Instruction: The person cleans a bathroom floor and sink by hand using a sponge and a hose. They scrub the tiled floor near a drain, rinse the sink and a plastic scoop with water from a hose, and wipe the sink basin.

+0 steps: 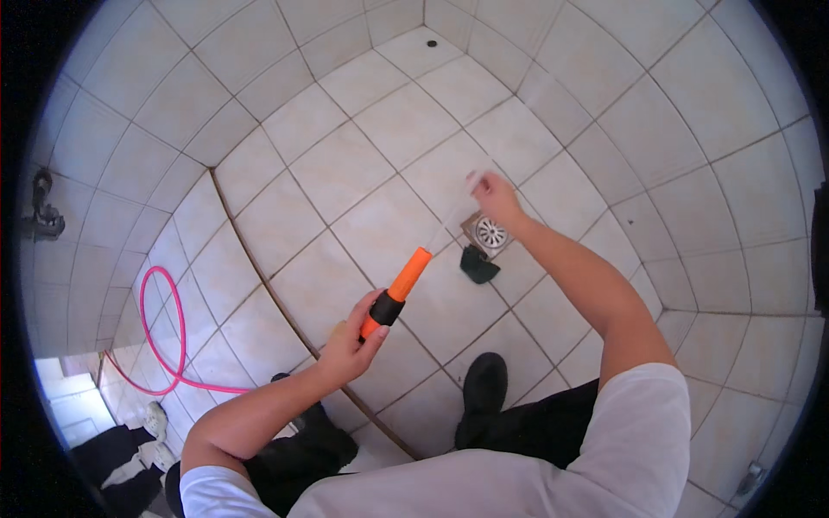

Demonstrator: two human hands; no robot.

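My left hand grips an orange and black hose nozzle, its tip slanting up and to the right. From the tip a thin, faint jet of water runs towards my right hand. That hand hovers beyond the floor drain, fingers bent together. Something pale and blurred shows at its fingertips; whether it is a held piece or splashing water is unclear. Just below the round slotted metal drain grate lies a dark green scouring pad, folded or crumpled, on the tiles.
A pink hose loops across the left floor. A low dark-edged step crosses the tiles beside my black boots. A tap juts from the left wall. Another person's dark trouser legs and white shoes appear lower left.
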